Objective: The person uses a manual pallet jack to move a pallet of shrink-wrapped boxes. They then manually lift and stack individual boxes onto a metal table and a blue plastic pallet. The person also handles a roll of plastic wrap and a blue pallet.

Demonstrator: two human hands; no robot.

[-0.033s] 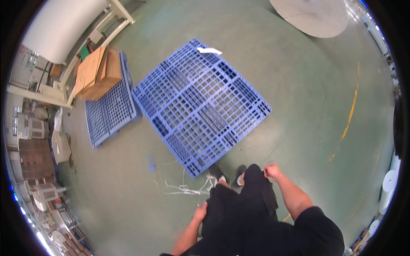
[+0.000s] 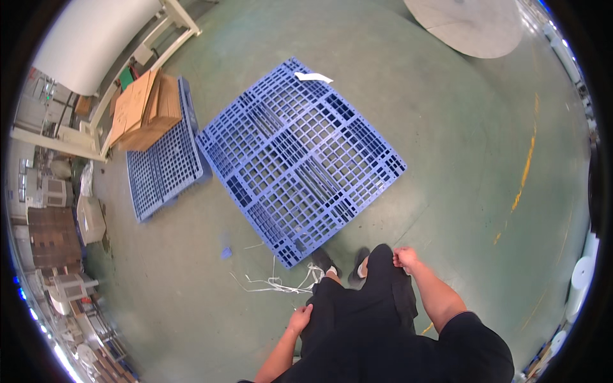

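Note:
A blue plastic pallet (image 2: 300, 159) with a grid top lies on the floor ahead of my feet. On its far corner rests a white strip (image 2: 313, 77). My right hand (image 2: 405, 258) is closed beside my right thigh, against the dark shorts. Down by my left thigh, my left hand (image 2: 299, 318) has its fingers curled. A tiny pale tip shows by it, but what either hand holds, if anything, cannot be made out. Loose white strapping (image 2: 281, 285) lies tangled on the floor between my left foot and the pallet's near corner.
A second blue pallet (image 2: 163, 169) at the left carries folded cardboard (image 2: 143, 112). Behind it, a cream frame (image 2: 60, 142) holds a big white roll (image 2: 92, 41). A large grey disc-shaped object (image 2: 469, 22) stands far right. A blue scrap (image 2: 226, 253) lies near the strapping.

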